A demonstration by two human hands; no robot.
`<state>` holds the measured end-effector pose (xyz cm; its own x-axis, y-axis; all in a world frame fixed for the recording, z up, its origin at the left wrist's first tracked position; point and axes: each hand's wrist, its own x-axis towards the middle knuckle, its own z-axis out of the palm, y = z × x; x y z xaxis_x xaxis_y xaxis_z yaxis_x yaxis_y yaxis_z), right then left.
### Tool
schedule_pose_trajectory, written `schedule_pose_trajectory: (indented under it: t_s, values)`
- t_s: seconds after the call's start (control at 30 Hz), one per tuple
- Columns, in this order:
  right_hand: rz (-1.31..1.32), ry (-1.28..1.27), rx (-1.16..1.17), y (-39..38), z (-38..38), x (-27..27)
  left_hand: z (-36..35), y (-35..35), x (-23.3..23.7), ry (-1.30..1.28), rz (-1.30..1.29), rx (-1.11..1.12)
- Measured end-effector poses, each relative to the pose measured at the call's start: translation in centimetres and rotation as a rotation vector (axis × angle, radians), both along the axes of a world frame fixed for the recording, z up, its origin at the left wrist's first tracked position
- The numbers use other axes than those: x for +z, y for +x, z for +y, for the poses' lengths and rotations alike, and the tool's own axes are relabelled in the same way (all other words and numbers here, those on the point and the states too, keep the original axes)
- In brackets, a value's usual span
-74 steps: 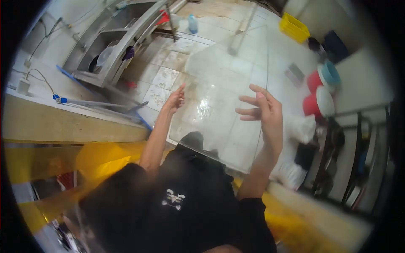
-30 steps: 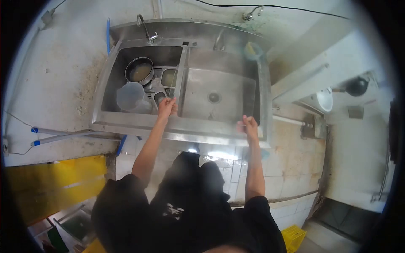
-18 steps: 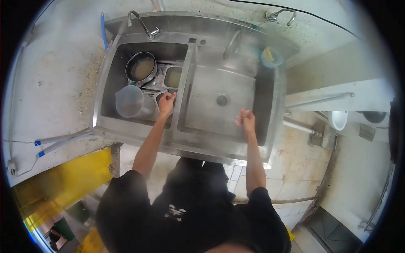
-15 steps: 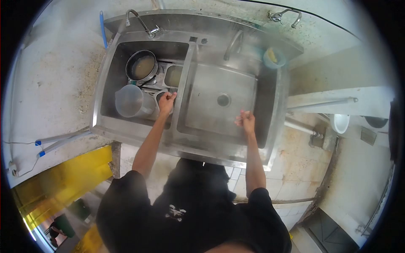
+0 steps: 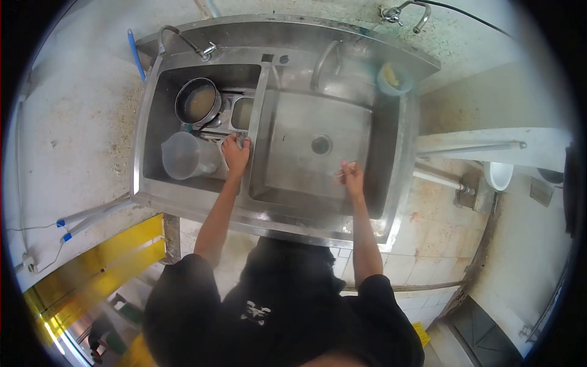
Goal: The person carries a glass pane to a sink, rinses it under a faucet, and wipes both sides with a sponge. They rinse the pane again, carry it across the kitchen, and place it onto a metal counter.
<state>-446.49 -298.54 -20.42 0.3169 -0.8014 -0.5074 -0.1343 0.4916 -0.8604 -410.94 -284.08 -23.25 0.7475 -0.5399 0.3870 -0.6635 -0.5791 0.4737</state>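
My left hand (image 5: 236,156) is in the left basin, above the metal containers near the divider. Its thumb and fingers close around a small grey thing (image 5: 242,140) whose kind I cannot make out. Beside that hand stands a translucent plastic jug (image 5: 179,156). Behind the jug is a round dark-rimmed pot (image 5: 200,104) with cloudy liquid in it. A rectangular metal container (image 5: 243,114) holds murky liquid just beyond my fingers. Over the right basin (image 5: 293,165) hangs my right hand (image 5: 351,178), fingers loosely curled and apart, with nothing visible in them.
A tap (image 5: 206,51) rises behind the left basin and another tap (image 5: 318,67) behind the right one. A pale blue bowl (image 5: 394,81) with something yellow in it stands at the right back corner. A drain (image 5: 321,144) lies in the right basin's floor.
My left hand has shifted slightly left and down, and the grey thing now shows between its fingers. My right hand stays over the right basin, its fingers slightly more curled. The view has tilted slightly.
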Motion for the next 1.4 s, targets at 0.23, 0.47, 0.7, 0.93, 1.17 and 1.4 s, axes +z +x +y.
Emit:
schedule_pose_trajectory:
  t_s: [0.23,0.47,0.7,0.93,1.17,1.4]
  values:
    - [0.021,-0.023,-0.049,0.6,1.6,0.2,-18.3,-5.4,5.5,-0.227,0.489,-0.688]
    - [0.028,-0.006,-0.020,0.5,1.3,1.1,-34.1,-5.4,0.9,-0.274,0.409,-0.672]
    - [0.039,0.015,-0.032,0.6,1.4,1.8,-35.3,-2.0,-5.7,-0.292,1.158,-0.488]
    - [0.068,-0.026,-0.010,0.6,1.5,2.3,-23.1,-6.9,2.6,-0.055,0.834,-0.442]
    - [0.028,-0.048,0.005,0.7,1.5,3.9,-7.4,-2.3,6.0,-0.094,0.082,-0.162]
    - [0.040,-0.070,-0.014,1.3,1.0,7.0,1.8,2.3,-0.1,-0.045,0.775,-0.051]
